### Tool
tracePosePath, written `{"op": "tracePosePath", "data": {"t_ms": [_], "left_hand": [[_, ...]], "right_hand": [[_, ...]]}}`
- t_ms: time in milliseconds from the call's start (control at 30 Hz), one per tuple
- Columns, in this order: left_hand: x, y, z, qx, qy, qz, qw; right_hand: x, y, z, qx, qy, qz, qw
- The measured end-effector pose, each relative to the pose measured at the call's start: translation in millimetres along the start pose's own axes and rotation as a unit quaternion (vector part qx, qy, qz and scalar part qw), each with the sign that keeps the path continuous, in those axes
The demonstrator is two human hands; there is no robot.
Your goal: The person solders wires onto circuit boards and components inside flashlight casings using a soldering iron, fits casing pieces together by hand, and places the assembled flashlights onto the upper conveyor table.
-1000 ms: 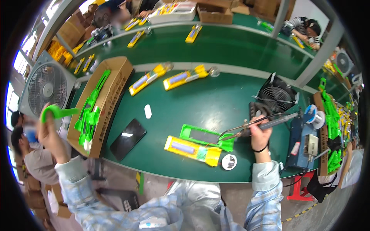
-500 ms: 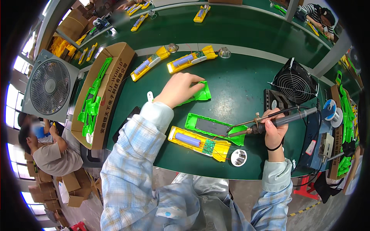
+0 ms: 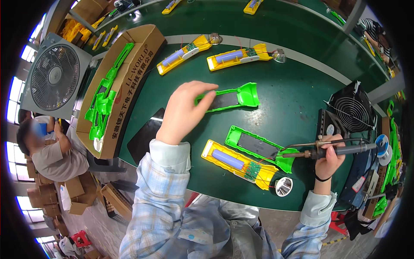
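Since the earlier frames, the left hand [image 3: 183, 113] has been travelling from the cardboard box [image 3: 142, 52] at its far left to the middle of the green table [image 3: 297, 82], bringing a green shell [image 3: 228, 98] with it. Its fingers are now resting on the near end of that shell, which is lying flat on the table; whether they are clamping it or merely touching it cannot be told. The right hand [image 3: 328, 159] is staying closed around the handle of a soldering iron [image 3: 332, 151], the tip pointing leftward toward a second green shell [image 3: 258, 147] lying between the hands.

Just nearer the body than that second shell, a yellow battery tray [image 3: 239, 166] with a purple cell is lying at an angle, its thin wires leading to a silver reflector [image 3: 283, 186].

Risk, as a judgement: the hot tip is hovering close to plastic, so a slip could scorch the second shell or the wires; the left sleeve, crossing low, could drag the tray.

Beyond the left hand, two more yellow assemblies [image 3: 241, 55] are lying on the table. Beyond the right hand a small black fan [image 3: 351, 113] is standing, crowding the iron's path.
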State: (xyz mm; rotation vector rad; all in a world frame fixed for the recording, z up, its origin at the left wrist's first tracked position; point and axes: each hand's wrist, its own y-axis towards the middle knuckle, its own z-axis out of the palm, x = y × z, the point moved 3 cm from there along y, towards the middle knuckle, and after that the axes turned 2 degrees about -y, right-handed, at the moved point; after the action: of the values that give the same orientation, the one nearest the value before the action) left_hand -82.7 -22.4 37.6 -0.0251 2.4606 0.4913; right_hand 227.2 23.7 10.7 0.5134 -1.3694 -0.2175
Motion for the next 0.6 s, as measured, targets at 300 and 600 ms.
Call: {"op": "tracePosePath", "data": {"t_ms": [300,600], "left_hand": [[14,-4,16,0.085,0.007,0.047,0.995],[7,-2,28,0.122,-0.022,0.069,0.99]], "right_hand": [[-5,0,-2,0.019,-0.008,0.004,1.0],[-9,4,-3,0.028,-0.003,0.004,1.0]]}}
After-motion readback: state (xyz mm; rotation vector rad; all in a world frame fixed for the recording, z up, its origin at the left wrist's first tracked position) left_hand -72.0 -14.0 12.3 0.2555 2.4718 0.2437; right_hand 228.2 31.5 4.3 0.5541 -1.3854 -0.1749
